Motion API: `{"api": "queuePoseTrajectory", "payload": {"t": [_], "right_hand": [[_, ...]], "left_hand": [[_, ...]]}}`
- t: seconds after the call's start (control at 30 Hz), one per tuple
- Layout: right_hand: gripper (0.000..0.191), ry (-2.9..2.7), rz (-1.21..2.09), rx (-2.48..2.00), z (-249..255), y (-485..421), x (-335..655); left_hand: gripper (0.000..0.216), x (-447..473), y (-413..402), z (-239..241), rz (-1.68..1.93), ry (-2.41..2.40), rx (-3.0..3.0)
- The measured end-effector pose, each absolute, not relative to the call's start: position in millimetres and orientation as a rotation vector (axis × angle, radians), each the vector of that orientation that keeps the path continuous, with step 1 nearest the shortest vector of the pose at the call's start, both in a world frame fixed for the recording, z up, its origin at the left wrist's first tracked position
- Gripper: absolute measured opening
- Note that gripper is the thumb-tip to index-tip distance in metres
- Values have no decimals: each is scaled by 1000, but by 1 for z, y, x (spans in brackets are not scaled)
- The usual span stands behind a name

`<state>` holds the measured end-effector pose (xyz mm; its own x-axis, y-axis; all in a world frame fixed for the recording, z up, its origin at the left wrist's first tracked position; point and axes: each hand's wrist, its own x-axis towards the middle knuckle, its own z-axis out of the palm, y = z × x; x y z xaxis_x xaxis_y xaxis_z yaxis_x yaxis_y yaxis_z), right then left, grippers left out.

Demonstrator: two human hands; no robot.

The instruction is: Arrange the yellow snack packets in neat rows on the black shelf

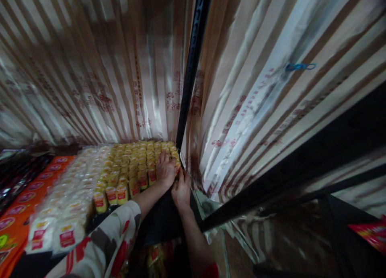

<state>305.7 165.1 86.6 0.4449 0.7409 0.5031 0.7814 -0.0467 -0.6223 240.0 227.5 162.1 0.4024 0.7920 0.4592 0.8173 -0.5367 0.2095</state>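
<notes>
Rows of small yellow snack packs (122,177) in clear wrappers with red labels stand packed on a dark shelf (155,223). My left hand (166,170) lies over the packs at the right end, its fingers spread on their tops. Close beside it, my right hand (181,189) is closed at the corner, its fingertips pressed on an end yellow snack pack (177,162). The fingertips are partly hidden, and the picture is dim there.
Clear bags of white packs (68,225) stand left of the yellow ones, then orange packages (28,197). A black upright post (193,57) rises at the corner. Printed plastic sheeting (144,69) hangs behind. A black shelf bar (256,189) runs along the right.
</notes>
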Motion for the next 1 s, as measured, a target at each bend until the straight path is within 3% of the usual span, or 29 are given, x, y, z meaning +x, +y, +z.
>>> {"api": "queuePoseTrajectory", "payload": {"t": [0.37, 0.57, 0.8, 1.0], "right_hand": [[62, -1431, -130, -1747, 79, 167, 308], [54, -1432, -121, -1698, 76, 168, 311], [54, -1453, -73, -1661, 70, 170, 319], [59, -1397, -100, -1674, 84, 153, 310]], "left_hand": [[20, 242, 228, 166, -812, -1487, -2598], [25, 237, 212, 169, -918, -1354, -2661], [33, 205, 131, 162, -1295, -1210, -2806], [33, 132, 39, 121, -1342, -1221, -2947]]}}
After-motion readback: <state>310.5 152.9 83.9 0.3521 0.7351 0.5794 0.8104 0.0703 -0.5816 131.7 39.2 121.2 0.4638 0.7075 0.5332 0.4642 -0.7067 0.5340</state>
